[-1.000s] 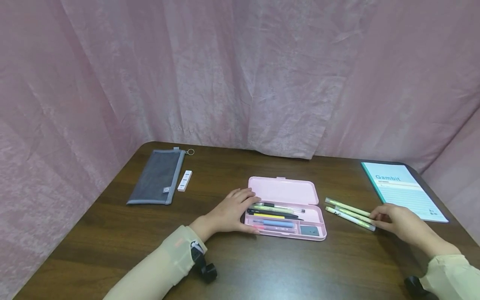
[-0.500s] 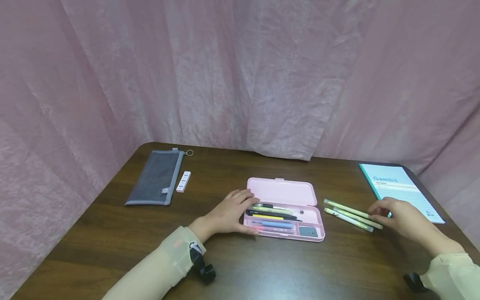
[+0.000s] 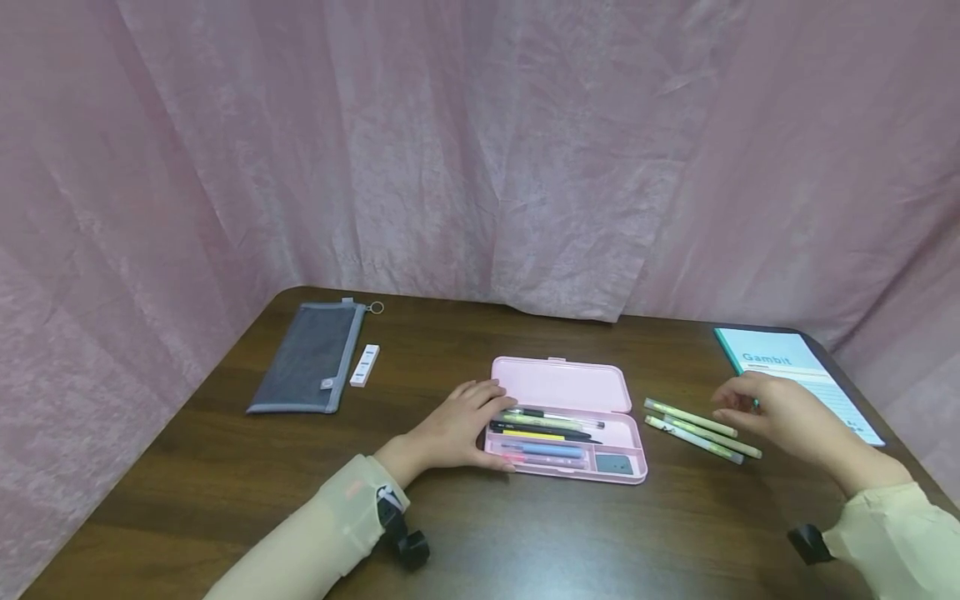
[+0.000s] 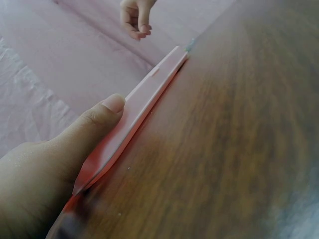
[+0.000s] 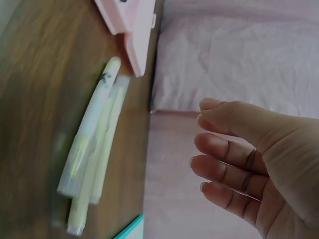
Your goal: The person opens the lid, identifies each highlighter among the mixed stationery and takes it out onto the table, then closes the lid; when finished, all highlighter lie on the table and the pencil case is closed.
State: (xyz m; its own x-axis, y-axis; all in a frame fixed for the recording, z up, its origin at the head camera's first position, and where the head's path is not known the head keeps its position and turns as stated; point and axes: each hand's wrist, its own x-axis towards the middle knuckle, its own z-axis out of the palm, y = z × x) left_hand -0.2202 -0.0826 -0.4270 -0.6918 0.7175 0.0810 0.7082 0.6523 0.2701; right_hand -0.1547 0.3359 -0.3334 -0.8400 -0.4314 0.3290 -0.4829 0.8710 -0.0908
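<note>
My left hand (image 3: 457,423) holds the left end of an open pink pencil case (image 3: 621,433), its thumb along the front wall, as the left wrist view also shows. Inside the case lie several pens, among them a black pen (image 3: 543,429) and a blue pen (image 3: 547,451), plus a grey-blue block (image 3: 613,463) in the small compartment. To the right of the case, three pale green pens (image 3: 701,433) lie side by side on the table. My right hand (image 3: 787,417) hovers beside and above their right ends with loosely bent fingers, holding nothing; in the right wrist view its fingertips are apart from the pens.
A grey mesh zip pouch (image 3: 303,358) with a ring lies at the left, a small white block (image 3: 364,366) beside it. A notebook (image 3: 795,367) lies at the right, partly behind my right hand. Pink curtains (image 3: 480,167) hang along the table's (image 3: 450,333) back edge.
My right hand has let go of a green pen, which now lies with the others, and has lifted a little up and left. My left hand stays on the case.
</note>
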